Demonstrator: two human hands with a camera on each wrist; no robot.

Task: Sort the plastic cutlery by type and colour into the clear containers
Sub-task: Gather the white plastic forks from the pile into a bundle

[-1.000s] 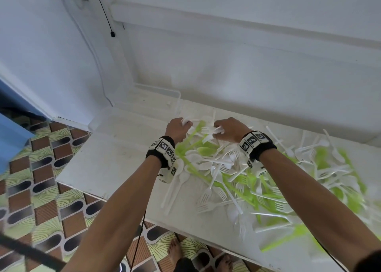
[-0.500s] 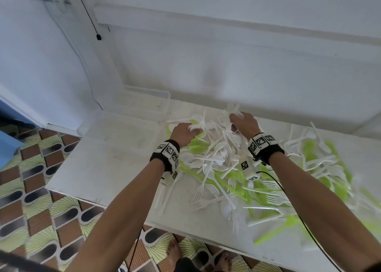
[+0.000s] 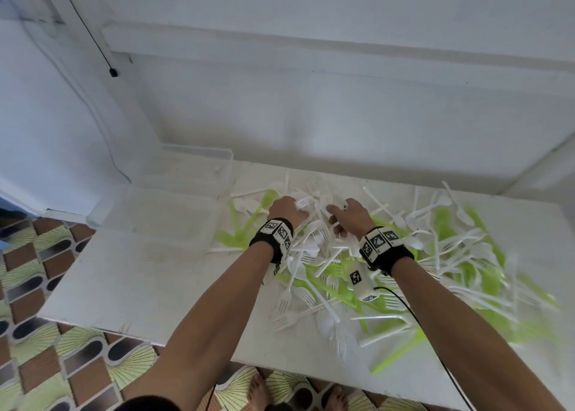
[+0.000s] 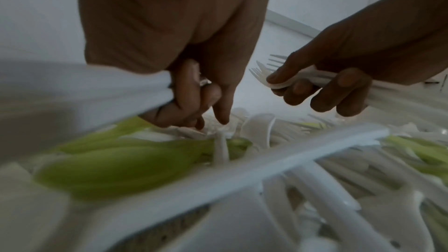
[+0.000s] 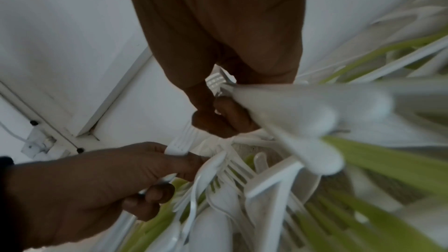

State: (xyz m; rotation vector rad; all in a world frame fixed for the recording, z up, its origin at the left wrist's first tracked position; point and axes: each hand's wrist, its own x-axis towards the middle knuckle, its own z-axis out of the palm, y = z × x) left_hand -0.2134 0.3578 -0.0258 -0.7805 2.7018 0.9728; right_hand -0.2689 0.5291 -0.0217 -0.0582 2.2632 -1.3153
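A heap of white and lime-green plastic cutlery [image 3: 404, 270] covers the right half of the white table [image 3: 140, 280]. Both hands work at its far left end. My left hand [image 3: 284, 208] grips a small bunch of white forks [image 3: 306, 203]; the right wrist view shows its thumb and fingers [image 5: 157, 179] closed round their handles [image 5: 179, 145]. My right hand [image 3: 350, 214] sits just to its right, curled round more white forks [image 4: 266, 72] with the tines sticking out past the fingers [image 4: 315, 91]. In the left wrist view my left hand [image 4: 194, 99] hangs just above the pile.
Two clear containers stand at the table's back left: one against the wall [image 3: 199, 168], one nearer [image 3: 155, 211]. Green pieces [image 3: 242, 233] lie between them and the hands. The table's front edge drops to a patterned tile floor [image 3: 46, 301]. A black cable [image 3: 435, 348] trails from my right wrist.
My right hand has drawn back from the far edge of the pile and come close to my left hand. Both hands still hold white pieces.
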